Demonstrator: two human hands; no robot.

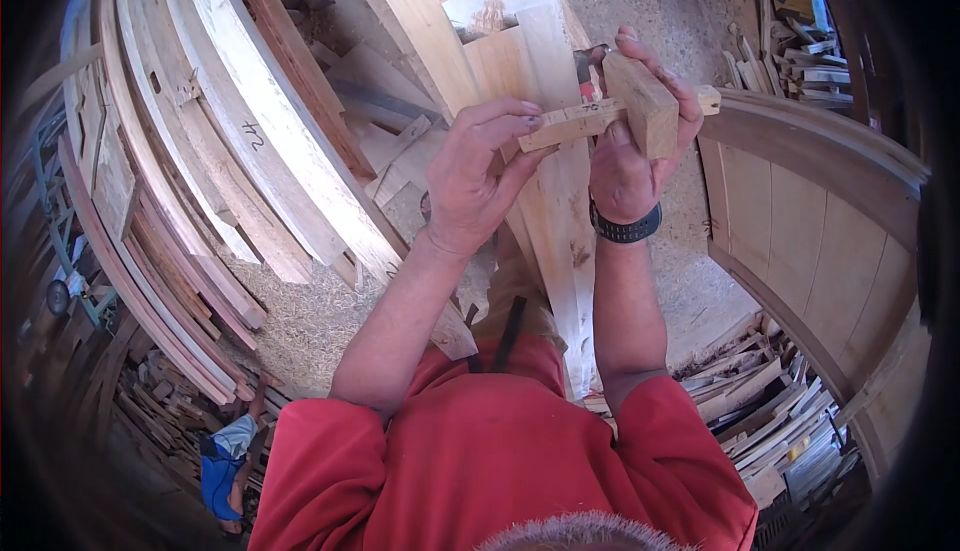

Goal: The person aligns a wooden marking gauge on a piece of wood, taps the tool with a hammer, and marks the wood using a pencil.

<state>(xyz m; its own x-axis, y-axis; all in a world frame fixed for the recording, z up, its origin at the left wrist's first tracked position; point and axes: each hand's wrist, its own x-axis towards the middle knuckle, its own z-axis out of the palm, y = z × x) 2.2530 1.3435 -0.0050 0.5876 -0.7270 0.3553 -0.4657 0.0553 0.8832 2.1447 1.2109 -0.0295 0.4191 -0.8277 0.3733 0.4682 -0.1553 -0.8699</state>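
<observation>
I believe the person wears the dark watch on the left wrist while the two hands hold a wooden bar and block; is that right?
Not quite: the head view shows the dark watch at the wrist of the right hand, not the left. The left hand and right hand do hold the wooden bar and block.

Long planks [270, 131] lie left of the middle boards [550, 181], a panel [810, 206] right, offcuts [815, 66] far right, more scraps [745, 391] near right.
</observation>
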